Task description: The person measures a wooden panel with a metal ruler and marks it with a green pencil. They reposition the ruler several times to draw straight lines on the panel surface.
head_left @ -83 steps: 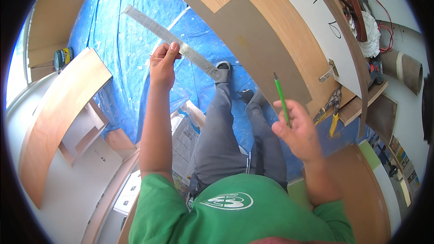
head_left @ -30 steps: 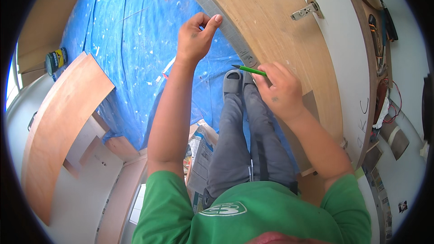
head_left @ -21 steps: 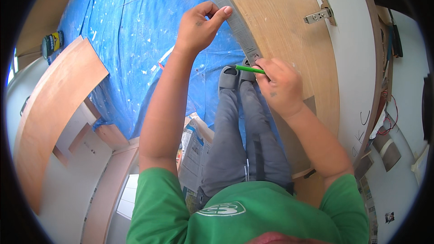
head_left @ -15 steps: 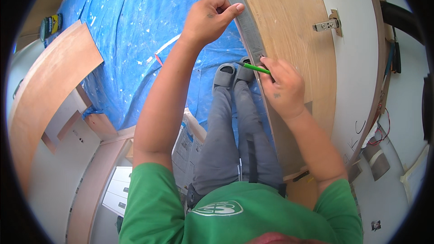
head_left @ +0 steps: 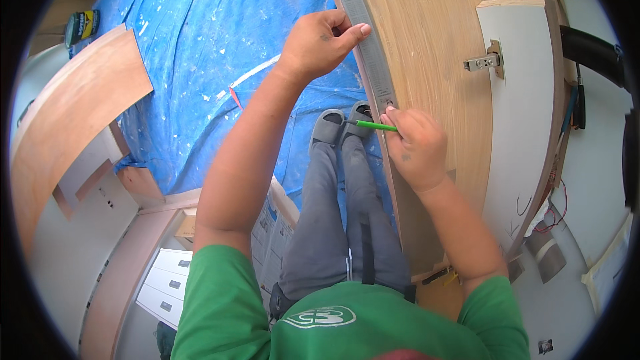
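A long grey steel ruler (head_left: 363,33) with fine printing and a hole at its near end lies along the left edge of a wood-grain panel (head_left: 427,40). My left hand (head_left: 319,45) is closed at the ruler's left edge, its thumb on top and its other fingers curled under and partly hidden. Closer to me, my right hand (head_left: 419,147) grips a green pencil (head_left: 375,125), whose dark tip points left past the panel's edge. Its thumb and fingers are beside the ruler's holed end.
A curved white panel (head_left: 517,107) with a metal hinge (head_left: 485,61) stands at the right. Blue sheeting (head_left: 193,60) covers the floor. Curved wooden pieces (head_left: 87,107), a dark tin (head_left: 83,25) and a white drawer unit (head_left: 167,287) are on the left.
The whole view has shifted, so hands and panel appear slightly lower. The pencil has turned in my right hand and now points left more levelly. My left hand keeps its place on the ruler.
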`<action>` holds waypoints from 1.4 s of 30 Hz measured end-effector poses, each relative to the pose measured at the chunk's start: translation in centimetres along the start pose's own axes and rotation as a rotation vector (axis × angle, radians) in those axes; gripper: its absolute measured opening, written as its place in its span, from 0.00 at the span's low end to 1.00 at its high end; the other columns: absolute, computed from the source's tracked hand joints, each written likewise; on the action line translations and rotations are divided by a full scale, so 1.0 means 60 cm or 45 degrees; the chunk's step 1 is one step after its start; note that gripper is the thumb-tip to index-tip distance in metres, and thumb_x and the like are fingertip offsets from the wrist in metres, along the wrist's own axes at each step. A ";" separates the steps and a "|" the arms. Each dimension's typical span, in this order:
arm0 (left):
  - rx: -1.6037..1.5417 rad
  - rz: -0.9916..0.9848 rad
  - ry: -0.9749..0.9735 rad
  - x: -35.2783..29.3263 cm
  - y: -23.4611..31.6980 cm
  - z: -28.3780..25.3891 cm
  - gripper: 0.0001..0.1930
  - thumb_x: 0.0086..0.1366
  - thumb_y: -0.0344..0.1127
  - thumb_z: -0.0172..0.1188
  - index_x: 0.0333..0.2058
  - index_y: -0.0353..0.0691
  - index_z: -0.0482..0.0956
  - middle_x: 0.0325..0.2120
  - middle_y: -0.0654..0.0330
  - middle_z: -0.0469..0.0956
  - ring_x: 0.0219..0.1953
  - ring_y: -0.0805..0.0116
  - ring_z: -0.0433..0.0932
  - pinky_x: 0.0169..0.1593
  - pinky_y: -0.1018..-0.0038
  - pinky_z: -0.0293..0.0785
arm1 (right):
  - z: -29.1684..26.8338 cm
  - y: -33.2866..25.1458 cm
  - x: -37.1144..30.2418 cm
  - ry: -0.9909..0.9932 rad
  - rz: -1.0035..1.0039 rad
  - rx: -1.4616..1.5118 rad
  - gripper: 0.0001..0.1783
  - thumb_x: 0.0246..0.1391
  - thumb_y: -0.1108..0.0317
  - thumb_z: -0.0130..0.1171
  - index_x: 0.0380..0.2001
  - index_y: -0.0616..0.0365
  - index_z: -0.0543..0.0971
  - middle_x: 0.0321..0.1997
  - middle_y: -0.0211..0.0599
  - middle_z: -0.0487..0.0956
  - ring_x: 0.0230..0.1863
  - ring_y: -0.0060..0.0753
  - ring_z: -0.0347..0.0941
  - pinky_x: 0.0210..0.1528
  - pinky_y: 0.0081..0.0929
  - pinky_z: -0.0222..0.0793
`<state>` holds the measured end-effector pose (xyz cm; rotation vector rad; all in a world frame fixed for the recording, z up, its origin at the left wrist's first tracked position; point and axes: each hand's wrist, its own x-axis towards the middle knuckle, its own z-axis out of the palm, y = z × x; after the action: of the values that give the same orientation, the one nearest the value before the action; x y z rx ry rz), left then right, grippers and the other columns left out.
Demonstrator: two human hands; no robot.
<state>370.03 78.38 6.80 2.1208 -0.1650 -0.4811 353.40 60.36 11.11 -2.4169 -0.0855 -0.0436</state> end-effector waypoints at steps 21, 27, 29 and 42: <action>0.079 0.092 0.634 0.067 0.017 0.057 0.39 0.67 0.44 0.63 0.69 0.24 0.60 0.61 0.39 0.73 0.60 0.46 0.73 0.66 0.57 0.68 | 0.003 -0.003 0.004 0.018 0.012 0.020 0.08 0.50 0.74 0.70 0.36 0.58 0.85 0.28 0.37 0.78 0.30 0.44 0.75 0.32 0.38 0.71; -0.079 0.100 0.636 0.067 0.012 0.060 0.41 0.65 0.46 0.66 0.68 0.25 0.63 0.63 0.39 0.72 0.63 0.45 0.72 0.67 0.61 0.67 | 0.004 0.001 0.000 0.037 0.016 0.031 0.07 0.51 0.74 0.70 0.35 0.57 0.84 0.27 0.37 0.78 0.29 0.45 0.75 0.31 0.38 0.70; -0.192 0.098 0.677 0.076 -0.004 0.063 0.43 0.60 0.55 0.72 0.67 0.33 0.70 0.64 0.41 0.72 0.66 0.46 0.72 0.67 0.59 0.67 | 0.008 0.001 -0.001 0.044 0.016 0.025 0.07 0.51 0.74 0.70 0.35 0.58 0.84 0.27 0.38 0.78 0.29 0.45 0.75 0.31 0.39 0.70; -0.042 0.225 0.743 0.085 -0.014 0.053 0.30 0.65 0.42 0.64 0.62 0.31 0.74 0.50 0.37 0.81 0.55 0.42 0.80 0.59 0.59 0.76 | 0.011 -0.010 -0.003 0.019 0.219 0.048 0.10 0.52 0.70 0.71 0.37 0.57 0.81 0.30 0.38 0.81 0.29 0.43 0.77 0.31 0.36 0.72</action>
<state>373.37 74.89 3.14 2.1012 -0.0079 0.2437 353.16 61.24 10.96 -2.3766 0.1272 0.0186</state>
